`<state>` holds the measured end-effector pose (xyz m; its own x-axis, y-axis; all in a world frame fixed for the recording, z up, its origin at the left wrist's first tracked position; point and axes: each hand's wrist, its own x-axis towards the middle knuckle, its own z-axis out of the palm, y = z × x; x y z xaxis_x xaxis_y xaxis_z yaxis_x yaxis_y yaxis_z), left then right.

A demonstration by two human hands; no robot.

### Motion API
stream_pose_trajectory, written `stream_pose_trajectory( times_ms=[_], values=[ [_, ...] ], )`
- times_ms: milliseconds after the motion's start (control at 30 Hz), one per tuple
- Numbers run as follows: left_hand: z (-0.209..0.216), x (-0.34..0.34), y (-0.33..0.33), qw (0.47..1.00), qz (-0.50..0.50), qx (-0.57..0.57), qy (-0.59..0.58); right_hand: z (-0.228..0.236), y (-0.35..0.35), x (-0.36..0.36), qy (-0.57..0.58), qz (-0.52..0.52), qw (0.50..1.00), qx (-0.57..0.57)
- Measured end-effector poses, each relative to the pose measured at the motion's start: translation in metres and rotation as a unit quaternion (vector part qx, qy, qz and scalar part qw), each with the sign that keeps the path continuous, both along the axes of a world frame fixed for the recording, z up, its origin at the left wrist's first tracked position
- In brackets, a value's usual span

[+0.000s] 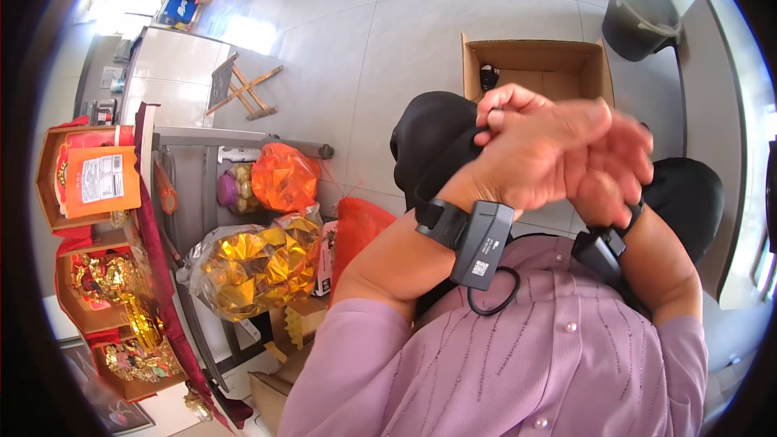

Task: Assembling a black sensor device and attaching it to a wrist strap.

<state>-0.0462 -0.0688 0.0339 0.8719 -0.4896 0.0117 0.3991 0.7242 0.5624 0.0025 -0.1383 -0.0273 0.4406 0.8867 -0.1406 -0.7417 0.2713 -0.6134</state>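
My left hand (522, 154) is raised over my lap, its thumb stretched to the right and its fingertips curled in on the far side. Whether anything lies within those fingers is hidden. Close against it, partly overlapped, is my right hand (603, 182); its bent fingers are smeared by motion. A black strapped device (483, 244) sits on my left wrist, with a short black cable loop below it. Another black device (600, 251) is on my right wrist. Beyond my knees stands an open cardboard box (538, 57) with a small black object (489, 77) inside at its left.
To my left are a clear bag of gold foil pieces (259, 267), an orange bag (285, 178) and a red bag (360, 231). Cardboard boxes (101, 299) with gold ornaments line the far left. A folding stool (243, 89) and dark bucket (635, 24) stand further off.
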Motion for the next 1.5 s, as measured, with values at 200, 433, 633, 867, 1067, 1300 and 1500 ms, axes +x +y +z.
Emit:
stream_pose_trajectory(
  times_ms=[200, 433, 633, 867, 1067, 1300, 1500],
  values=[
    [-0.030, -0.035, 0.002, 0.993, -0.083, 0.042, 0.073, 0.018, -0.001, 0.032, -0.036, 0.083, 0.990, 0.111],
    [-0.027, -0.045, 0.013, 0.978, 0.015, 0.074, 0.194, 0.058, 0.006, 0.036, -0.140, 0.074, 0.973, 0.166],
    [-0.013, -0.044, 0.001, 0.961, -0.035, 0.238, 0.135, 0.081, 0.011, 0.012, -0.246, 0.130, 0.950, 0.141],
    [-0.015, -0.066, 0.029, 0.962, 0.105, 0.199, 0.155, 0.130, -0.002, -0.011, -0.243, 0.000, 0.950, 0.195],
    [-0.005, -0.100, 0.038, 0.942, 0.204, 0.220, 0.151, 0.145, 0.014, -0.037, -0.272, -0.006, 0.866, 0.420],
    [0.009, -0.150, 0.042, 0.917, 0.328, 0.225, -0.037, 0.188, 0.007, -0.055, -0.311, -0.010, 0.835, 0.454],
    [0.043, -0.161, 0.029, 0.796, 0.456, 0.354, -0.182, 0.200, -0.005, -0.062, -0.404, -0.084, 0.841, 0.351]
  ],
)
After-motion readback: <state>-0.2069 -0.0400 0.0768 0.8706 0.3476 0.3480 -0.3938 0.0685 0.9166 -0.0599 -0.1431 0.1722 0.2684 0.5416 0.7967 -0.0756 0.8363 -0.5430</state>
